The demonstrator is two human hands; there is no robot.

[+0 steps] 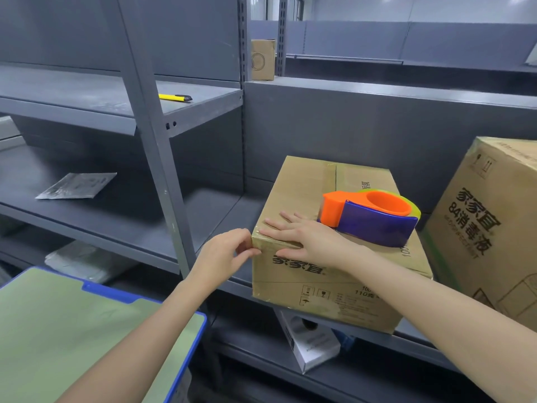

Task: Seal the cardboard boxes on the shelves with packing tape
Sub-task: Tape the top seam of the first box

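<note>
A closed cardboard box (316, 289) with dark printed characters sits at the front of a grey shelf, shiny clear tape along its top and left corner. An orange and purple tape dispenser (374, 218) lies on the box's top, to the right. My right hand (302, 238) rests flat on the top left corner with straight fingers, thumb down on the front face. My left hand (223, 254) is at the box's left edge with its fingertips curled at the corner, seemingly pinching the tape there.
A larger printed box (491, 228) stands to the right. A yellow utility knife (175, 97) lies on the upper left shelf and a silvery bag (77, 186) on the middle one. A green and blue cart top (72, 333) is at lower left. A white box (308, 344) leans on the shelf below.
</note>
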